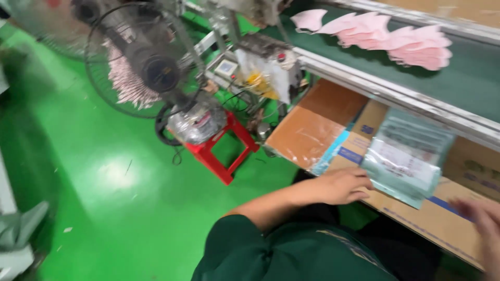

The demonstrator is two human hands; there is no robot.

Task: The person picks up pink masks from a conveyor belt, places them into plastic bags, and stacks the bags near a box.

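A stack of clear plastic packets with printed sheets inside lies on flat brown cardboard boxes under a conveyor. My left hand rests on the cardboard, its fingertips pinching the packets' lower left corner. My right hand is blurred at the lower right over the cardboard, a little apart from the packets, fingers spread with nothing visible in them. My dark green sleeve fills the bottom of the view.
A dark green conveyor belt with a metal rail carries several pink shaped pieces. To the left are a floor fan, a machine with a plastic-wrapped unit, a red stool and a green floor.
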